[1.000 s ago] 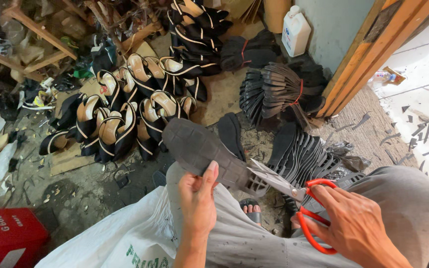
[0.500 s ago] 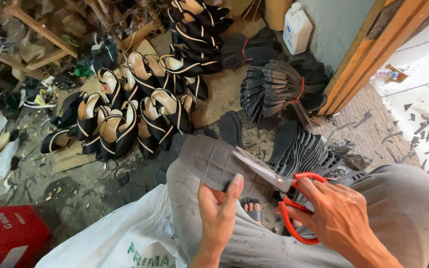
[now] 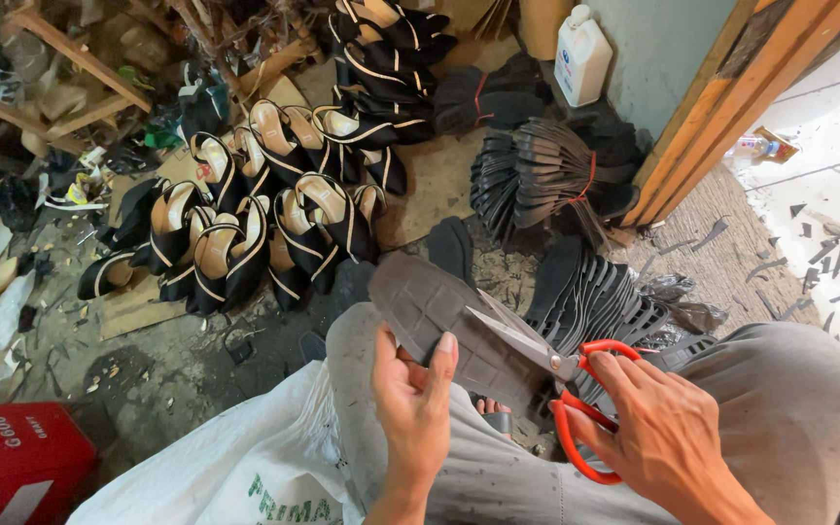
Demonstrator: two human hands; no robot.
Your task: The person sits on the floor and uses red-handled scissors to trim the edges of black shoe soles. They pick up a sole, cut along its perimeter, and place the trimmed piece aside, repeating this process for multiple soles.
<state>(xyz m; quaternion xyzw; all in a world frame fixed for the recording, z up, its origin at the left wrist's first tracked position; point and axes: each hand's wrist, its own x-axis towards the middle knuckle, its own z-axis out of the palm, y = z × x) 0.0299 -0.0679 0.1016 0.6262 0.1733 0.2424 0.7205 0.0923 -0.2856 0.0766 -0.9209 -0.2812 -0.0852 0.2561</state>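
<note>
My left hand (image 3: 415,399) grips a dark grey rubber shoe sole (image 3: 439,316) over my knees, thumb on top. In my right hand (image 3: 668,437) are red-handled scissors (image 3: 556,374). Their open steel blades lie against the sole's right edge. Both hands rest above my grey trousers (image 3: 789,408).
Several black-and-tan sandals (image 3: 274,214) lie piled on the floor ahead. Bundles of black soles (image 3: 546,175) tied with red bands sit at right, near a white jug (image 3: 580,53) and wooden door frame (image 3: 712,107). A white sack (image 3: 245,467) and red box (image 3: 12,462) are at lower left.
The sole has swung from pointing left to lying across my lap. The scissors moved up to its edge and the left hand shifted right along the sole.
</note>
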